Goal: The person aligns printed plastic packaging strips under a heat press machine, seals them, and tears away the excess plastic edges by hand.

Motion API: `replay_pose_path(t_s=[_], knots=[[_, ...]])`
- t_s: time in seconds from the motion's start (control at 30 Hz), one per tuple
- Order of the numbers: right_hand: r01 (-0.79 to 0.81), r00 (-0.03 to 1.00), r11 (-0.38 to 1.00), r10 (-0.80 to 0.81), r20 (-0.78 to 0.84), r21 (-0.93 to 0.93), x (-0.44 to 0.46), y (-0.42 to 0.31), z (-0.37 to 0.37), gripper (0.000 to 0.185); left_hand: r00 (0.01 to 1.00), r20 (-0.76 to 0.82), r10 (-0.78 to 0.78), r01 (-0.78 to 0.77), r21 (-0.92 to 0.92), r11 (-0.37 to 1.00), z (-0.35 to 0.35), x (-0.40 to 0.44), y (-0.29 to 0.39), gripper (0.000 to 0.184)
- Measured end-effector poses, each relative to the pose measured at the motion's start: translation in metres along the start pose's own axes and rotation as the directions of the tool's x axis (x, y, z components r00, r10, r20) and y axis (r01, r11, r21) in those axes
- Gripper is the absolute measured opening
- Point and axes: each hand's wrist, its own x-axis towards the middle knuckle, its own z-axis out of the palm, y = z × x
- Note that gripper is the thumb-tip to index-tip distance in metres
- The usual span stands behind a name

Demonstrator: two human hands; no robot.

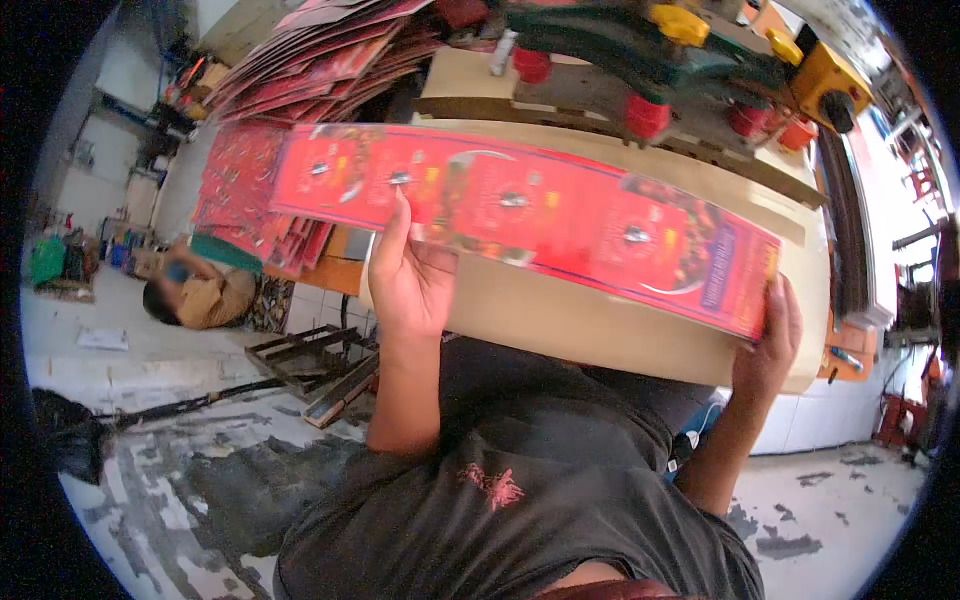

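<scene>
A long red printed card sheet (575, 215) with food pictures and round emblems spans the space between my two hands, slightly blurred. My left hand (412, 280) grips its lower edge left of the middle, thumb on the printed face and the other fingers partly hidden. At the sheet's right end, my right hand (775, 335) is closed around the lower corner. The sheet slants down to the right, above a cream-coloured work board (600, 315).
A tall fanned pile of red printed sheets (325, 75) stands at the upper left. Behind the board is a dark green machine (610, 45) with red and yellow knobs. Another person (205, 285) sits low at the left, near a dark metal frame (310, 355) on the floor.
</scene>
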Motion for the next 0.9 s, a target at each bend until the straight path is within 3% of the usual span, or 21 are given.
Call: replay_pose_path(t_s=[0.1,0.13,0.3,0.37,0.57,0.67,0.73,0.87,0.9], knots=[[0.03,0.999,0.999,-0.03,0.025,-0.012,0.008,0.007,-0.034,0.031,0.991,-0.058,0.124,-0.122,0.039,0.992,-0.017,0.009,0.015,0.032],[0.133,0.986,0.97,-0.149,-0.067,-0.204,0.009,0.011,-0.042,0.03,0.983,-0.058,0.172,-0.17,0.05,0.984,-0.018,0.01,0.019,0.032],[0.132,0.943,0.941,-0.216,-0.253,-0.31,0.025,0.018,-0.095,0.031,0.967,-0.086,0.24,-0.235,0.064,0.97,-0.017,0.01,0.032,0.031],[0.149,0.926,0.988,-0.157,-0.344,-0.051,0.028,0.014,-0.102,0.036,0.967,-0.087,0.237,-0.233,0.059,0.971,-0.019,0.01,0.033,0.031],[0.123,0.897,0.991,-0.136,-0.421,-0.059,0.031,0.014,-0.108,0.04,0.973,-0.03,0.229,-0.225,0.098,0.969,-0.015,0.007,0.033,0.04],[0.116,0.904,0.982,-0.167,-0.394,-0.148,0.031,0.021,-0.112,0.042,0.987,0.08,0.137,-0.133,-0.061,0.989,-0.017,0.005,0.035,0.049],[0.12,0.91,0.986,-0.157,-0.385,-0.118,0.029,0.026,-0.11,0.041,0.992,-0.016,0.126,-0.126,-0.029,0.992,-0.015,0.005,0.036,0.053],[0.114,0.931,0.993,-0.097,-0.352,0.029,0.015,0.018,-0.08,0.038,0.976,-0.016,0.216,-0.216,-0.026,0.976,-0.014,0.007,0.033,0.049],[0.12,0.927,0.992,-0.101,-0.36,0.03,0.011,0.022,-0.076,0.038,0.967,-0.107,0.231,-0.226,0.058,0.972,-0.012,0.007,0.031,0.046]])
